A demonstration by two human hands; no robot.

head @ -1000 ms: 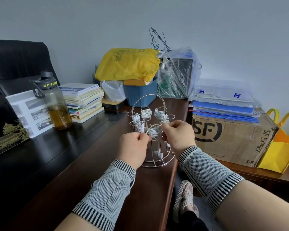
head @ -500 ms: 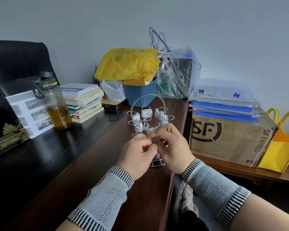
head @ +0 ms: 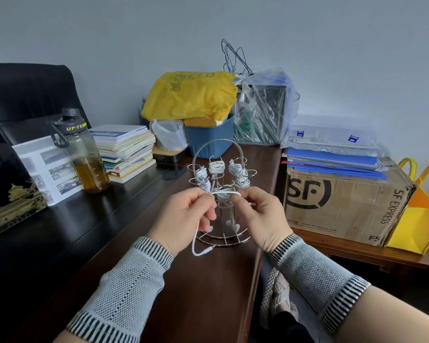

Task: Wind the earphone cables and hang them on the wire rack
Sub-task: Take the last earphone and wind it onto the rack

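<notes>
Before the rack (head: 219,194) on the worktop (head: 203,280), your left hand (head: 183,219) and right hand (head: 263,216) each pinch a white cable (head: 227,193) stretched between them; its plug end dangles below your left hand.

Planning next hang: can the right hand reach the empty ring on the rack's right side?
Probably yes. The right hand sits just below the empty ring on the wire rack, nothing between them, though it pinches the earphone cable.

The wire rack (head: 221,194) stands near the worktop's (head: 198,293) right edge, water bottle (head: 84,154) and book stack (head: 124,152) at its left, cardboard box (head: 342,201) beyond that edge.
</notes>
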